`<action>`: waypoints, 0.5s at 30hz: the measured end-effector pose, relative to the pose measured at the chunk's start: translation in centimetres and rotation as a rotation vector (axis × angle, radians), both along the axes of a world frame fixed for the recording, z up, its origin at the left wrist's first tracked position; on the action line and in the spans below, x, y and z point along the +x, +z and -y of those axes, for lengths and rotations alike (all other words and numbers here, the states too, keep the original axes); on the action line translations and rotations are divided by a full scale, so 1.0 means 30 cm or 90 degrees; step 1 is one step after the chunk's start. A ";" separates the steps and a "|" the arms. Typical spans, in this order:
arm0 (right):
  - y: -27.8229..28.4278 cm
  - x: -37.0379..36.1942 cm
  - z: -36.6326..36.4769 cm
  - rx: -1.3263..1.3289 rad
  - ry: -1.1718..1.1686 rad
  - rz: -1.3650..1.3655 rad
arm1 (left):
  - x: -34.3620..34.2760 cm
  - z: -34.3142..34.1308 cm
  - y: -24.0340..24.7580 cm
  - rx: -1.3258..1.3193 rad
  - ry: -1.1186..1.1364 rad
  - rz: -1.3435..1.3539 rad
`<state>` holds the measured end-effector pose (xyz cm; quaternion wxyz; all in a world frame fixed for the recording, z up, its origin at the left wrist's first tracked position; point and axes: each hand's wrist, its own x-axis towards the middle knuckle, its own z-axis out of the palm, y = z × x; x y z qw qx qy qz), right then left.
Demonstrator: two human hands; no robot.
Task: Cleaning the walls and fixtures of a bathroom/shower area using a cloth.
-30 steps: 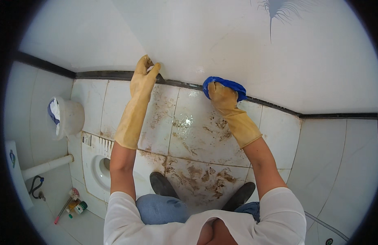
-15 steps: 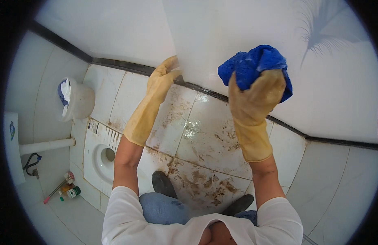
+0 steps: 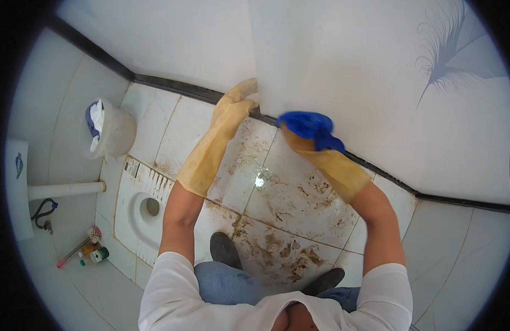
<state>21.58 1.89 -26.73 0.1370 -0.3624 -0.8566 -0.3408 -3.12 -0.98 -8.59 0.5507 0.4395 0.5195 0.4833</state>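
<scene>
Two white panels meet ahead of me, and the right one, a door-like panel (image 3: 343, 66), carries a grey feather print. My left hand (image 3: 232, 113), in a long yellow rubber glove, grips the left edge of this panel close to its foot; some fingertips are hidden behind it. In my right hand (image 3: 304, 148), gloved the same way, is a bunched blue cloth (image 3: 309, 124). The cloth lies against the lower part of the panel, just above the black bottom strip (image 3: 384, 175), and is slightly blurred.
Wet white floor tiles (image 3: 288, 182) carry brown dirt smears. A squat toilet (image 3: 135, 215) is set in the floor at left. Beyond it stands a whitish bucket (image 3: 122, 129) with cloths inside. A brush (image 3: 94, 235) and bottles (image 3: 99, 254) lie below a white pipe (image 3: 65, 190).
My right hand has swept the blue cloth down and left along the panel. My left hand keeps its hold on the edge, while the whole view has shifted slightly.
</scene>
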 end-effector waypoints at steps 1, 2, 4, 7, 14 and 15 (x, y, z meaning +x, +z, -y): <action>0.030 0.025 0.052 -0.186 0.064 -0.123 | -0.057 0.033 -0.006 -0.025 -0.006 -0.019; 0.103 0.090 0.099 -0.366 0.122 -0.233 | -0.089 0.049 0.000 -0.042 -0.020 -0.029; 0.364 0.201 0.209 -0.469 0.071 -0.234 | -0.116 0.074 0.024 -0.049 0.008 -0.037; 0.626 0.426 0.345 -0.445 -0.112 -0.263 | -0.115 0.077 0.020 -0.030 0.019 -0.019; 0.717 0.963 0.501 -0.470 -0.326 -0.014 | -0.081 0.073 -0.004 -0.016 -0.014 -0.061; 0.691 0.978 0.508 -0.465 -0.317 -0.015 | -0.065 0.079 0.003 -0.017 0.006 -0.091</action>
